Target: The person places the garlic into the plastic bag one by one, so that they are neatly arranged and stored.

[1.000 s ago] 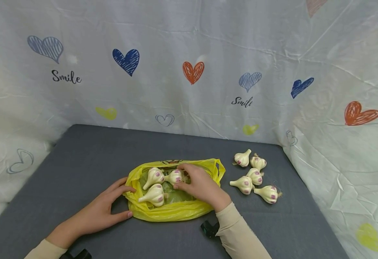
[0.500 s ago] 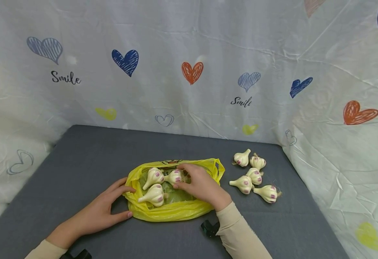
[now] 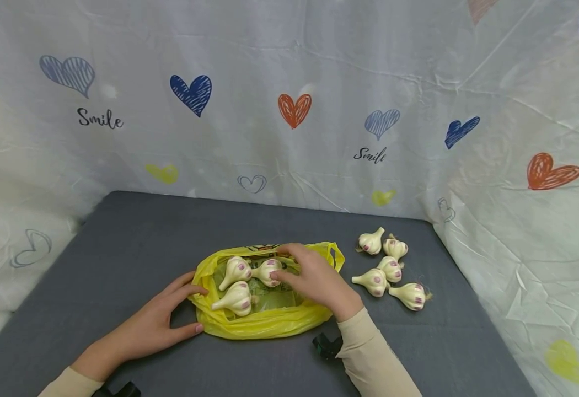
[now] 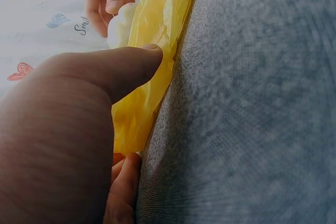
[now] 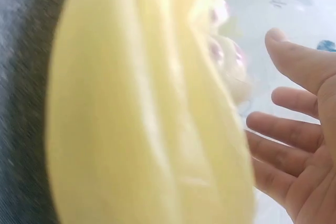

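Note:
A yellow plastic bag (image 3: 264,329) lies on the table with its mouth spread wide. Three garlic bulbs sit in its left half: one at the back (image 3: 237,271), one in front (image 3: 235,300) and one toward the middle (image 3: 268,272). My left hand (image 3: 153,317) rests against the bag's left end, fingers at the rim and straight thumb (image 4: 139,61) on its near side. Over the right part of the mouth, my right hand (image 3: 316,278) has its fingers spread and its palm bare in the right wrist view; its thumb overlaps the middle bulb in the head view.
Several more garlic bulbs (image 3: 373,283) lie in a loose group on the dark grey table (image 3: 135,248), to the right of the bag. A pale cloth (image 3: 250,55) printed with hearts hangs behind and beside the table.
My right hand has let go of the middle garlic bulb, opened its fingers and shifted slightly to the right. The left hand and the bag stay in place.

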Tool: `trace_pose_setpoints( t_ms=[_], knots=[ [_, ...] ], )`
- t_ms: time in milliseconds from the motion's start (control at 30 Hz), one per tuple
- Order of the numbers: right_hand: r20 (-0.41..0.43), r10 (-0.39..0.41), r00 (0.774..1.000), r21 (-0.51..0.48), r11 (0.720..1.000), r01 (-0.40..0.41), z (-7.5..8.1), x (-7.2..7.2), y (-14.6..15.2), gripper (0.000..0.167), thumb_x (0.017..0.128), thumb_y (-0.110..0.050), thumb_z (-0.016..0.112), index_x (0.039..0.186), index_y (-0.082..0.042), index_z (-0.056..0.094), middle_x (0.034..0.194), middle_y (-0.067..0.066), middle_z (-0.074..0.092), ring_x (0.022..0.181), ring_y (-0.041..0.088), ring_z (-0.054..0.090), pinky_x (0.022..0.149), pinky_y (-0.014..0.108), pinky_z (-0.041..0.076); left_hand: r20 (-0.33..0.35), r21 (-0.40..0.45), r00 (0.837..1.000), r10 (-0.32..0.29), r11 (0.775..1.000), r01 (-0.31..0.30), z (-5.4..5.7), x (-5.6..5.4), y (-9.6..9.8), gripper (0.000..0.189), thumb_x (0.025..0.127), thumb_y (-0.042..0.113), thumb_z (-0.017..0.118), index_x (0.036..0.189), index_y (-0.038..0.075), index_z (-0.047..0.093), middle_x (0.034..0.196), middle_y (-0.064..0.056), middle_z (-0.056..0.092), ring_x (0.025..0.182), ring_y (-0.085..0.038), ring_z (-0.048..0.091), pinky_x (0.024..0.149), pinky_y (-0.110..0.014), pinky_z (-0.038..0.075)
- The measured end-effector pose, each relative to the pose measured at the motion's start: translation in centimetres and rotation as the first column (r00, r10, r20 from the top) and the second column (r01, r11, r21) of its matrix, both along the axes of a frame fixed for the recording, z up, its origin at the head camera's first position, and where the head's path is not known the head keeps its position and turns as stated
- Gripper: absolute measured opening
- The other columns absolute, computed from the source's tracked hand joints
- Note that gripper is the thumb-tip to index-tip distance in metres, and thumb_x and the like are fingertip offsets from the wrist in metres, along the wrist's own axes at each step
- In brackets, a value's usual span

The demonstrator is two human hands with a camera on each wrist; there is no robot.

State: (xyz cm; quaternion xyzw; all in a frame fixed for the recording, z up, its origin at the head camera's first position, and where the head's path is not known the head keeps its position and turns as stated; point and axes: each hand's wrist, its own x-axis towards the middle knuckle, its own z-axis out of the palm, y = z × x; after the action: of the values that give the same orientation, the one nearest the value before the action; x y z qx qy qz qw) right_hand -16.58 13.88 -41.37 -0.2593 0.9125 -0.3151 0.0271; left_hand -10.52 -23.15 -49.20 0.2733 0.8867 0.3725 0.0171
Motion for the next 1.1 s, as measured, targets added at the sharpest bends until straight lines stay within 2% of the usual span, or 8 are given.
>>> trace_pose_setpoints(
  t_ms=[167,267,400,600,833,1100],
  knots=[
    [-0.029,-0.057,0.998,-0.035,0.998,0.056,0.9,0.1,1.1,0.059,0.104,-0.043,0.077,0.152,-0.012,0.062,0.151,0.006,0.063,0.136,0.037,0.063,0.108,0.055,0.053,-0.01,0.004,1.0,0.004,1.0,-0.004,0.0,0.0,0.0,0.055,0.099,0.052,0.081,0.147,0.036,0.06,0.172,-0.013,0.036,0.152,-0.047,0.044,0.103,-0.069,0.05],
    [-0.082,-0.081,0.993,-0.053,0.996,0.076,1.3,0.0,2.0,0.057,0.105,-0.042,0.077,0.152,-0.014,0.063,0.15,0.005,0.064,0.134,0.035,0.064,0.107,0.055,0.054,-0.011,0.001,1.0,0.0,1.0,0.0,0.0,0.0,0.0,0.055,0.099,0.051,0.081,0.147,0.035,0.06,0.172,-0.014,0.036,0.152,-0.047,0.044,0.103,-0.069,0.05],
    [-0.143,-0.099,0.985,-0.079,0.993,0.089,1.7,-0.2,3.2,0.055,0.104,-0.037,0.079,0.151,-0.013,0.063,0.148,0.009,0.066,0.133,0.032,0.065,0.106,0.057,0.055,-0.011,-0.005,1.0,0.0,1.0,0.0,-0.1,0.0,0.1,0.055,0.099,0.052,0.081,0.147,0.036,0.06,0.172,-0.014,0.035,0.152,-0.047,0.043,0.103,-0.07,0.05],
    [-0.189,-0.135,0.973,-0.088,0.989,0.12,2.4,-0.3,4.5,0.052,0.103,-0.033,0.081,0.148,-0.011,0.065,0.144,0.009,0.068,0.128,0.031,0.068,0.104,0.055,0.057,-0.006,0.001,1.0,-0.007,1.0,0.007,-0.1,0.0,0.1,0.054,0.099,0.051,0.081,0.147,0.036,0.06,0.172,-0.015,0.035,0.152,-0.048,0.043,0.103,-0.071,0.049],
    [-0.167,-0.178,0.97,-0.099,0.982,0.163,3.0,-0.3,5.4,0.053,0.104,-0.038,0.079,0.149,-0.014,0.064,0.146,0.007,0.067,0.129,0.031,0.067,0.102,0.056,0.057,0.013,0.006,1.0,-0.005,1.0,0.005,0.1,0.1,0.0,0.054,0.099,0.051,0.081,0.147,0.036,0.06,0.172,-0.017,0.035,0.152,-0.052,0.041,0.103,-0.073,0.048],
    [-0.167,-0.221,0.961,-0.11,0.973,0.205,3.8,-0.1,6.6,0.056,0.105,-0.044,0.076,0.151,-0.015,0.063,0.149,0.006,0.064,0.125,0.034,0.069,0.1,0.055,0.059,-0.003,0.001,1.0,-0.005,1.0,0.005,0.0,0.0,0.0,0.054,0.099,0.051,0.081,0.147,0.035,0.06,0.171,-0.017,0.036,0.151,-0.051,0.043,0.102,-0.073,0.049]
  ],
)
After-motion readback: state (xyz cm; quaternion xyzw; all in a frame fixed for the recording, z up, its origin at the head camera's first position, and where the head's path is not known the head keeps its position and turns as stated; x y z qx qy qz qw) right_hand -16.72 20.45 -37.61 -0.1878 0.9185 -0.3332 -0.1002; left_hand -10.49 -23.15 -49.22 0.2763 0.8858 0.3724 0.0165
